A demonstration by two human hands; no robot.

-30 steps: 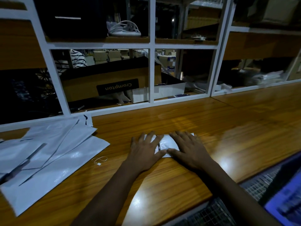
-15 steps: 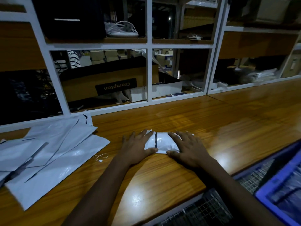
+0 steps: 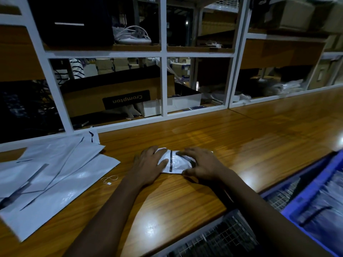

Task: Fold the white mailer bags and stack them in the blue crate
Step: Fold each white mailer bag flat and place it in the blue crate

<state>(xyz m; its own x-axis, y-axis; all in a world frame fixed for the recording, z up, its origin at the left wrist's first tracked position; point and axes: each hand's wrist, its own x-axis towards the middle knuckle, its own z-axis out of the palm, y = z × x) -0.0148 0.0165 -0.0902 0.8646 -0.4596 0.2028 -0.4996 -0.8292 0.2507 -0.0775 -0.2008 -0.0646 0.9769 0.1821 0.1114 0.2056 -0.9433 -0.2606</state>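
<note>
In the head view, one small folded bag lies on the table, in the middle, directly before the person. The left hand rests flat on its left end, fingers straight, thumb laid across the top, pressing the fold down. The right hand covers the right end with arched fingers and the thumb at the near edge. I cannot tell if it pinches the bag or only presses it.

I judge this bag nearly finished: it is folded but not yet in the crate. The crate stands low at the right, beside the table edge, and holds pale bags already, blurred here. A loose pile of flat bags waits at the left, well apart from the hands, so much work is left.

The table is glossy wood with bright reflections. A little tag on a string lies near the pile. Behind stands a white shelf frame with a cardboard box inside. The room is dim.
</note>
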